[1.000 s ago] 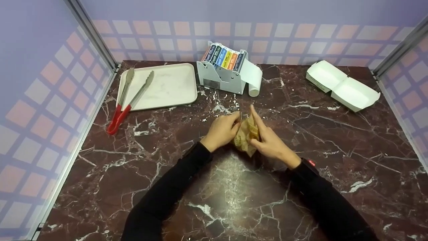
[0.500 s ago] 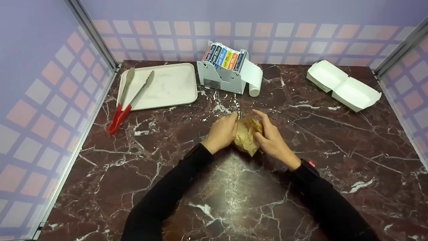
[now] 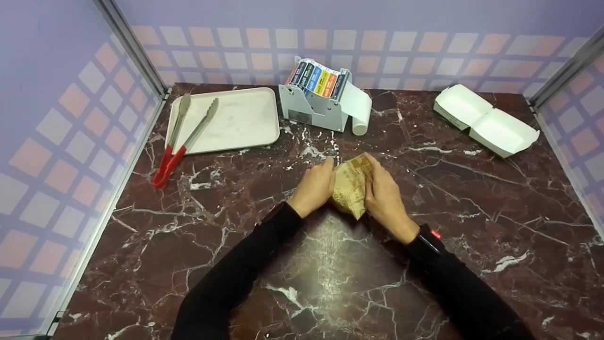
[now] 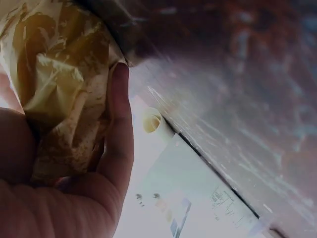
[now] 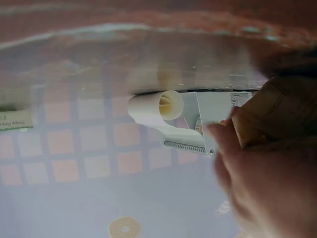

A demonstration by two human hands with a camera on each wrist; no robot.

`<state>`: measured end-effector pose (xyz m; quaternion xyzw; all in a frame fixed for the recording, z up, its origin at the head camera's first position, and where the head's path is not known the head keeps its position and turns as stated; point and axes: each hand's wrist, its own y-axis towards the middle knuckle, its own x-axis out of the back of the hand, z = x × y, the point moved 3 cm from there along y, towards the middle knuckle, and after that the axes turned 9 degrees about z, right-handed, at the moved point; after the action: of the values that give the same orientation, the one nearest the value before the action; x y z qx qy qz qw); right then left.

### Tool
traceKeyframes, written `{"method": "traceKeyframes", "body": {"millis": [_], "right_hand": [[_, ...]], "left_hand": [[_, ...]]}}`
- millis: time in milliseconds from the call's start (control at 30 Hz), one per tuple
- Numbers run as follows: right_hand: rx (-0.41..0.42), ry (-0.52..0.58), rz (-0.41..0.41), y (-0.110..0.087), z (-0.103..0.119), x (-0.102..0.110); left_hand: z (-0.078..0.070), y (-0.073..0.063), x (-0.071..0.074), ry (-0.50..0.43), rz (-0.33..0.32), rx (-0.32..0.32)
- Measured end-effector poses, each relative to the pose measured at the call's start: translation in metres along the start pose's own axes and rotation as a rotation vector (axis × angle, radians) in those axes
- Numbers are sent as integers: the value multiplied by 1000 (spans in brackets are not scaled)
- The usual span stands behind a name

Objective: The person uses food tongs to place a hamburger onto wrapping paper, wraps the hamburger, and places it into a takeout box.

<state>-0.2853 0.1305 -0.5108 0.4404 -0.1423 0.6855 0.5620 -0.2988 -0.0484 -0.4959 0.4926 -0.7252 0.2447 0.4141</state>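
Observation:
A bundle in tan printed wrapping paper [image 3: 349, 186] stands between the two hands at mid-table, one pointed paper corner turned toward the person. My left hand [image 3: 314, 186] holds its left side, with the fingers behind the paper. The right hand [image 3: 387, 196] grips the opposite side near a folded upper edge. In the left wrist view, crumpled wrapping paper [image 4: 62, 89] lies within the left hand [image 4: 74, 203], one finger along its side. The right wrist view shows the right hand [image 5: 272, 186] against the paper [image 5: 277, 111], dark and blurred. What the paper encloses is hidden.
Behind the hands stands a label dispenser [image 3: 309, 106] with a white roll [image 3: 359, 127] trailing from it. Red-handled tongs [image 3: 172, 163] lie across a cream tray [image 3: 243, 118] at back left. An unfolded white carton [image 3: 502, 132] sits at back right.
My right hand's fingers have drawn in from pointing forward to lie around the paper's right side. The wrapper's upper right flap now lies folded flatter. The left hand has barely moved.

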Motion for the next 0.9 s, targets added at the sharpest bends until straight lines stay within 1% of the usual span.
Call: {"method": "traceKeyframes", "body": {"millis": [100, 200, 300, 400, 467, 533, 600, 633, 667, 700, 767, 800, 833, 867, 900], "right_hand": [[-10, -96, 4, -1, 1, 0], [-33, -169, 57, -1, 2, 1], [-61, -167, 131, 0, 2, 3], [-74, -108, 173, 2, 0, 5], [-83, -83, 176, 3, -1, 7], [-93, -84, 174, 4, -3, 8], [-99, -102, 181, 5, -4, 8], [-101, -114, 185, 5, -4, 8], [-101, -127, 190, 5, -4, 8], [-101, -137, 198, 5, -4, 7], [-102, -145, 214, 5, -5, 7], [-104, -145, 218, 4, -5, 7], [-106, -144, 220, 4, -6, 7], [-107, -145, 223, 4, -6, 7], [-107, -143, 226, 4, -7, 8]], "left_hand": [[2, 1, 0, -36, 11, 15], [5, 2, 1, -89, 49, 40], [9, 3, 3, -151, 93, 63], [14, 4, 5, -192, 121, 75], [16, 5, 6, -206, 124, 74], [17, 6, 6, -214, 118, 64], [15, 6, 7, -184, 90, 36], [12, 5, 7, -129, 68, 9], [8, 4, 7, -45, 39, -26], [3, 3, 7, 70, 4, -64], [-11, -1, 5, 343, -74, -145], [-18, -4, 3, 462, -112, -185], [-25, -7, 1, 562, -136, -219], [-31, -9, -2, 617, -135, -242], [-36, -11, -6, 651, -106, -249]]}}
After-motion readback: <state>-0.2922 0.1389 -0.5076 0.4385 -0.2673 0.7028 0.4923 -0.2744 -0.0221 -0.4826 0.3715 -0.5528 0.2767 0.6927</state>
